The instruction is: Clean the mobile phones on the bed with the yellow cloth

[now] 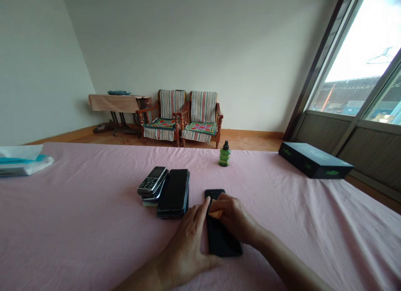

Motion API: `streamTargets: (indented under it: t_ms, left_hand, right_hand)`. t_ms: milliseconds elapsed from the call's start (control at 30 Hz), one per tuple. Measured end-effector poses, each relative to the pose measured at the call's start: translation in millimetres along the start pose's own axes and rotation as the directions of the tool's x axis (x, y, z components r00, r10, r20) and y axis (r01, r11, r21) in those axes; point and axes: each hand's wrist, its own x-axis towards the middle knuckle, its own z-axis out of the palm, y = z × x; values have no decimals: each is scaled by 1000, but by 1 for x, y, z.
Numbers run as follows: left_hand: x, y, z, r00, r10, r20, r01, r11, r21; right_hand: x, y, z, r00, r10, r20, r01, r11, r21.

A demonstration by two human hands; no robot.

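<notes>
A black smartphone [219, 239] lies flat on the pink tablecloth [78, 224] in front of me. My left hand [188, 245] rests flat against the phone's left edge, fingers stretched out. My right hand [233, 218] sits on top of the phone with its fingers pinched on a small orange cloth [215, 214], pressed to the phone's surface. Just left of the hands stands a stack of black smartphones [174, 193], and beside it a keypad phone [152, 179] lying on several other phones.
A small green bottle [224, 154] stands farther back on the table. A black box [315, 159] lies at the right edge, a tissue pack [20, 159] at the far left. Two wooden armchairs [181, 117] and a side table [117, 103] stand by the back wall.
</notes>
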Motion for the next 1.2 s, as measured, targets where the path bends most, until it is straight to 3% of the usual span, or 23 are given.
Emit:
streamTargets:
  t_ms: [67,167,233,367,433,600,800,967,1100,1200]
  left_hand:
    - [0,-1,0,1000,7,-3,-7,1000,-6]
    - [0,-2,0,1000,22,4,-22,1000,-18]
    - [0,-3,1,1000,31,-2,-31,999,-16]
    - [1,-4,3,999,35,-20,-35,999,-5]
    - [1,-3,2,999,34,-9,-34,999,-5]
    - [0,-5,1,1000,26,9,-25,999,-21]
    - [-1,-8,2,998,57,-2,-57,998,-14]
    - [-1,-9,2,999,54,5,-54,998,-14]
    - [-1,-8,2,998,56,-7,-56,998,-11]
    - [-1,-7,2,999,42,-5,-42,999,-11]
  right_hand:
    - [-2,-4,-3,990,-17,138,8,998,68]
    - [-6,-14,-11,929,-46,368,-27,981,190]
    - [-6,-18,-11,937,-49,345,-20,981,192]
    - [-2,-17,-3,994,-35,105,25,995,96]
    - [-1,-16,-2,989,-41,140,27,995,100]
    - [-5,-25,-13,920,-88,382,12,980,197]
    - [-5,-25,-11,966,-40,257,3,990,144]
    - [-7,-24,-11,869,-118,481,-10,967,255]
    - [-7,-28,-11,937,-22,349,-33,988,152]
    - [-6,-27,-11,916,-56,398,-5,989,151]
